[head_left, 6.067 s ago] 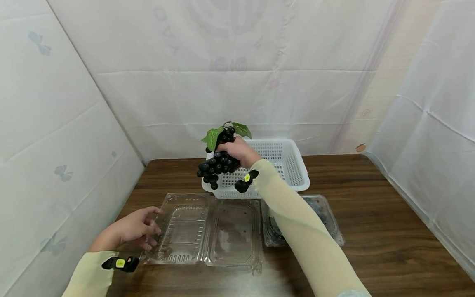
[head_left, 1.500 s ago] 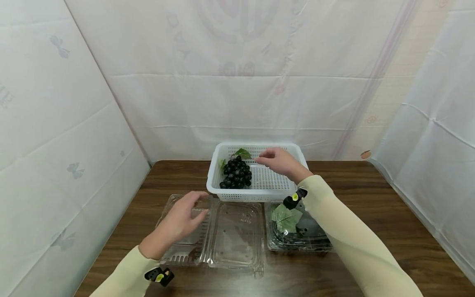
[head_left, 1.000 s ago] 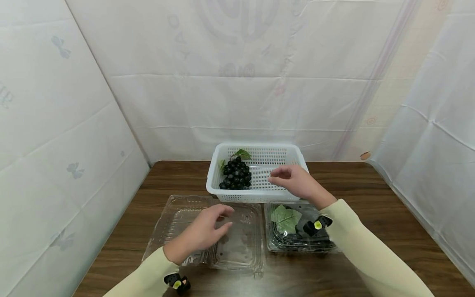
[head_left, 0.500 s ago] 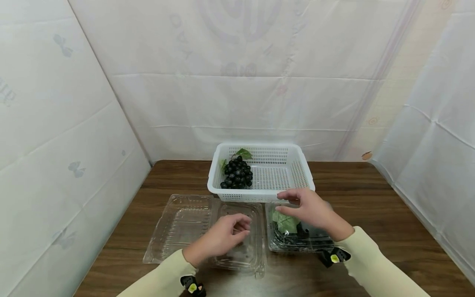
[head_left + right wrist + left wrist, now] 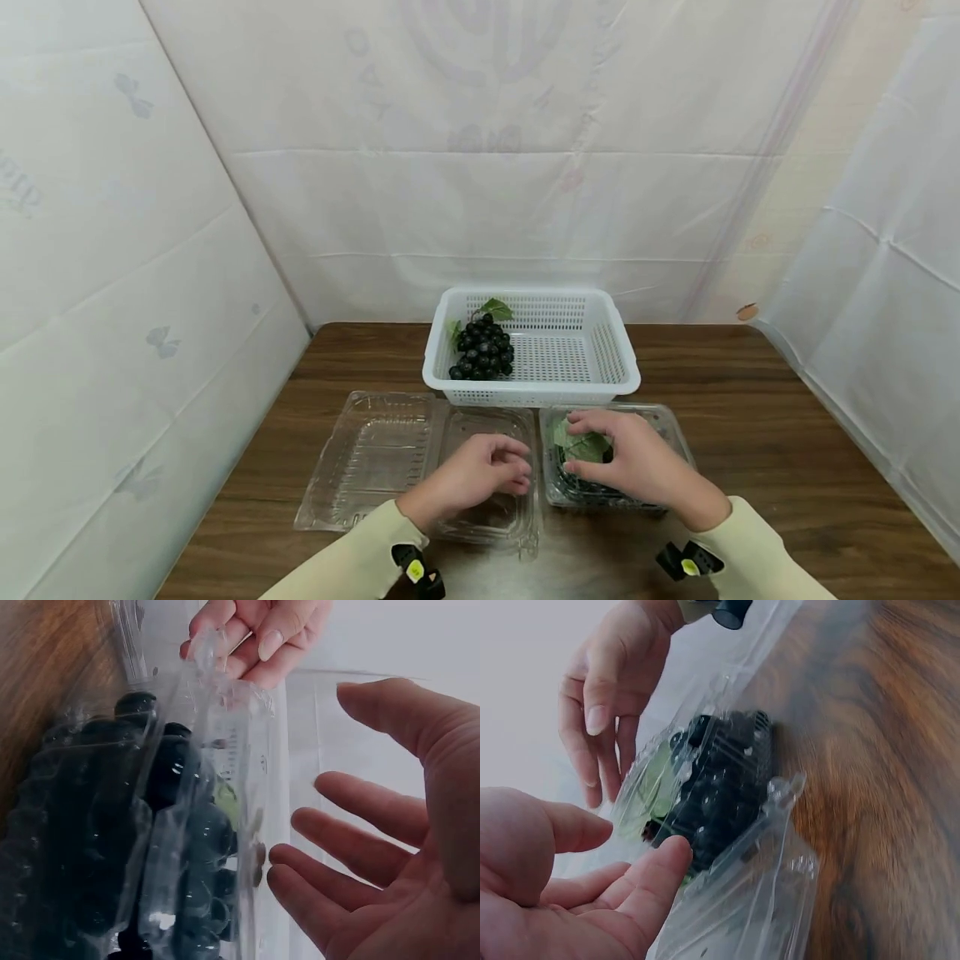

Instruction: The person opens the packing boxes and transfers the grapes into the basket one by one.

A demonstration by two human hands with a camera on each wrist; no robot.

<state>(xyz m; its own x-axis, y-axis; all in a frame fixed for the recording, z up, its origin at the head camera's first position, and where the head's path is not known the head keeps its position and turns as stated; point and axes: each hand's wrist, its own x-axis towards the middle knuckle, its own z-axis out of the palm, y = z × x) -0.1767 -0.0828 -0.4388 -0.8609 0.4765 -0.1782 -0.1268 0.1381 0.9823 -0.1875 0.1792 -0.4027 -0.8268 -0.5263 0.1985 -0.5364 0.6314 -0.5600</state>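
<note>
My right hand [image 5: 630, 457] hovers over a lidded clear plastic clamshell box [image 5: 675, 433] with dark grapes and a green leaf [image 5: 583, 442] inside. In the right wrist view its fingers [image 5: 367, 825] are spread beside the box, holding nothing. My left hand [image 5: 480, 473] is above one half of an opened clear clamshell [image 5: 375, 458], near the filled box's left side. Its fingers are loosely bent with nothing between them. The left wrist view shows black grapes [image 5: 716, 787] through the clear plastic, between both hands.
Behind the boxes stands a white perforated basket [image 5: 532, 387]. A bunch of black grapes [image 5: 483, 350] with green leaves lies in its left part. The brown wooden table [image 5: 765, 467] ends at white sheeting [image 5: 450, 208] at the back and sides.
The grape bunch my right hand held earlier now lies in the basket. That hand has come forward over the lidded box. My left hand has moved right, across the opened clamshell.
</note>
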